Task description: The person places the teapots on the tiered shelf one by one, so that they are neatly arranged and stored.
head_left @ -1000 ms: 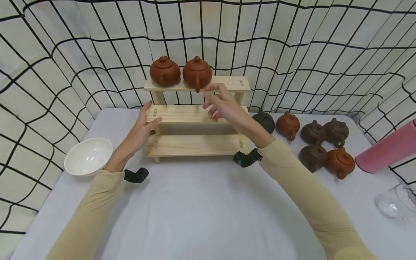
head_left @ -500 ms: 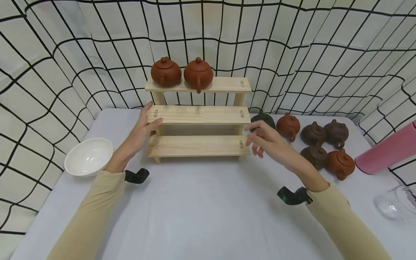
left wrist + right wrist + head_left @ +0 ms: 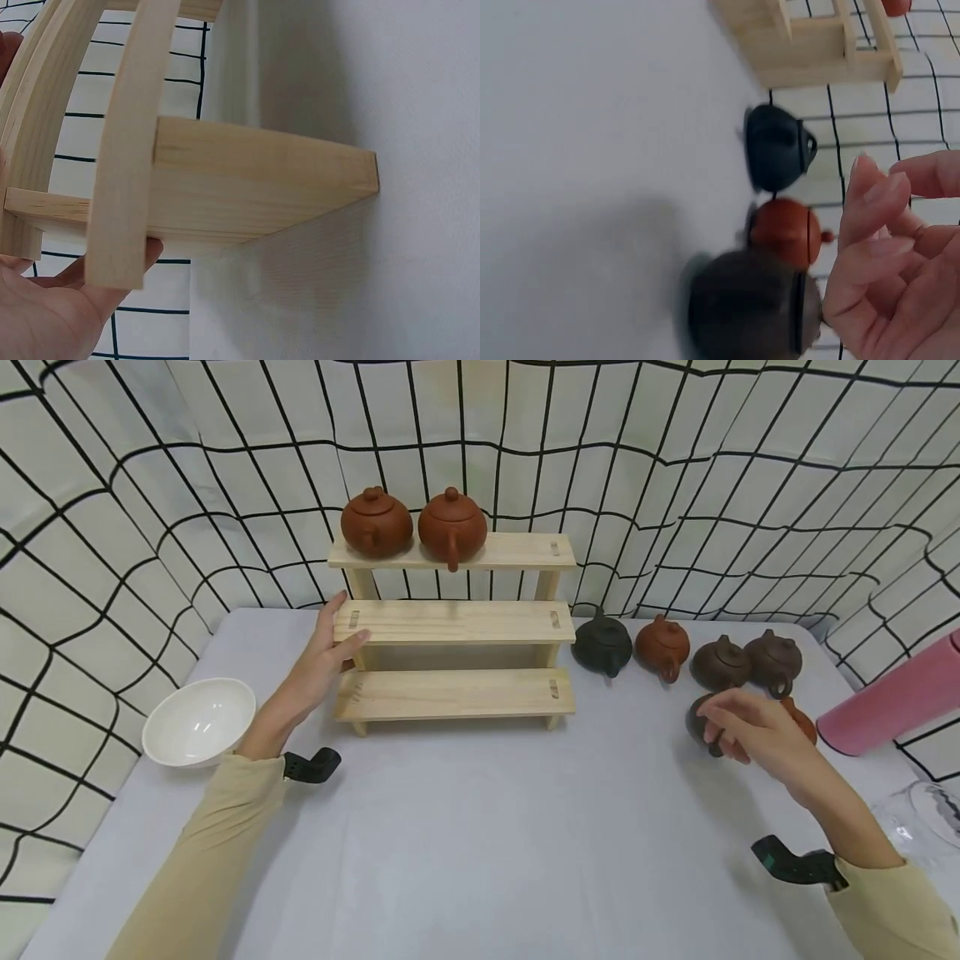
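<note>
Fingers of the right hand are loosely bent and seem to hold nothing; those of the left hand grip the left end of a pale, three-tier wooden rack, thumb on top of the middle shelf.

Across the white-covered table, the rack stands where it did a second ago, with the left hand on it as then. Near the right edge is a smooth pink cylinder, and at the left a glossy white round bowl, both unmoved.

What has changed is the right hand. A second ago it was by the top shelf, close to the second of two reddish-brown clay teapots; half a second ago it was just beside the rack's right end. Now it is over a dark brown, round clay teapot, partly hiding it and an orange-brown clay teapot beyond; whether a fingertip touches the dark one I cannot tell.

Four more teapots sit behind on the table, from a blackish-green one just beside the rack to a dark brown pair. My judgement: work at the top shelf has paused with two pots standing there, and attention has shifted to the six on the table.
</note>
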Demonstrator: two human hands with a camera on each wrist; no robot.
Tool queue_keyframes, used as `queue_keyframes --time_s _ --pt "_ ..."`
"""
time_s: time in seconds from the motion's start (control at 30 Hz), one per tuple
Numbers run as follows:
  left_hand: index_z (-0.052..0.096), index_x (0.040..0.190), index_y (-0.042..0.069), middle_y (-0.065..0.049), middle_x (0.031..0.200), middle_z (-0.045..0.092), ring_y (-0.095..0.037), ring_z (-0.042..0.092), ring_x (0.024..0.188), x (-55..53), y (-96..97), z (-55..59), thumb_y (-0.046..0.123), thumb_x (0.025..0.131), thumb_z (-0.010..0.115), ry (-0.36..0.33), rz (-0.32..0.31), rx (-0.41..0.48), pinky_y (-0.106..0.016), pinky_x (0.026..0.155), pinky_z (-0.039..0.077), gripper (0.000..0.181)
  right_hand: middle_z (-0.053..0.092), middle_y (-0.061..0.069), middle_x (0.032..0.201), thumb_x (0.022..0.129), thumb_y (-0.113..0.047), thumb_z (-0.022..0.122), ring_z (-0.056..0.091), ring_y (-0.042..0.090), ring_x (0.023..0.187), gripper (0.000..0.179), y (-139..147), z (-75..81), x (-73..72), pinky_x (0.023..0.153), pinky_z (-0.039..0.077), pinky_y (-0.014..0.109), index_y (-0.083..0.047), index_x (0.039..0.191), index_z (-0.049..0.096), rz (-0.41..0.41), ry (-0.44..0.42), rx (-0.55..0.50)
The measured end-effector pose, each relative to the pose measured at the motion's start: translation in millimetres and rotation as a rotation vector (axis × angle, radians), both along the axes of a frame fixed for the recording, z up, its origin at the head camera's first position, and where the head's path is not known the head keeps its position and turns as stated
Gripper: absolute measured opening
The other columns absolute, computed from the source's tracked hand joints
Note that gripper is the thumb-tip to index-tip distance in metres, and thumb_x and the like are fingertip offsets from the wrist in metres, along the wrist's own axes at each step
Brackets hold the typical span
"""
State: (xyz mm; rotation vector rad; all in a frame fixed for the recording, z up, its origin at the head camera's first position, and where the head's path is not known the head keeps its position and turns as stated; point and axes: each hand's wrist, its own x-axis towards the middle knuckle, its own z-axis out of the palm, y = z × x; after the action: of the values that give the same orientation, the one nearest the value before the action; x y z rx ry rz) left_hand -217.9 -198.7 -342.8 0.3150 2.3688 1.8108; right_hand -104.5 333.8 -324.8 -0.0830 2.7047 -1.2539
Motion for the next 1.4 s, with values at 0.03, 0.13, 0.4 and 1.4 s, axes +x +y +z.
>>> queue_keyframes --time_s 0.03,0.13,0.4,1.4 --pt "-0.017 0.165 0.012 -0.018 0.172 -0.009 -0.041 0.014 0.156 -0.1 0.2 0.2 0.024 0.112 0.042 0.001 -0.001 0.002 -0.065 0.121 0.022 0.08 0.063 0.008 0.085 0.113 -0.021 0.048 0.054 0.017 0.068 0.032 7 -2.0 3.1 0.058 0.047 0.027 0.008 0.124 0.058 -0.011 -0.009 0.02" --pt "-0.017 0.165 0.012 -0.019 0.172 -0.009 -0.041 0.015 0.156 -0.1 1.1 1.0 0.024 0.112 0.042 0.002 -0.007 0.004 -0.065 0.121 0.023 0.08 0.06 0.006 0.079 0.113 -0.023 0.047 0.053 0.017 0.068 0.034 23 -8.5 11.0 0.058 0.046 0.028 0.009 0.116 0.061 -0.038 -0.057 0.088" --pt "-0.017 0.165 0.012 -0.019 0.172 -0.008 -0.04 0.015 0.155 0.1 1.8 0.4 0.024 0.112 0.042 -0.004 0.003 0.003 -0.065 0.121 0.022 0.081 0.062 0.004 0.078 0.11 -0.033 0.055 0.056 0.018 0.068 0.042 37 -30.1 18.9 0.059 0.048 0.029 0.008 0.113 0.062 -0.075 -0.2 0.169" --pt "-0.019 0.165 0.013 -0.021 0.172 -0.006 -0.042 0.017 0.154 0.3 3.3 1.1 0.023 0.113 0.04 -0.007 -0.012 0.008 -0.066 0.12 0.022 0.079 0.064 0.006 0.079 0.11 -0.018 0.055 0.057 0.016 0.07 0.027 25 -44.6 7.0 0.063 0.051 0.026 0.008 0.116 0.053 -0.11 -0.061 0.087"
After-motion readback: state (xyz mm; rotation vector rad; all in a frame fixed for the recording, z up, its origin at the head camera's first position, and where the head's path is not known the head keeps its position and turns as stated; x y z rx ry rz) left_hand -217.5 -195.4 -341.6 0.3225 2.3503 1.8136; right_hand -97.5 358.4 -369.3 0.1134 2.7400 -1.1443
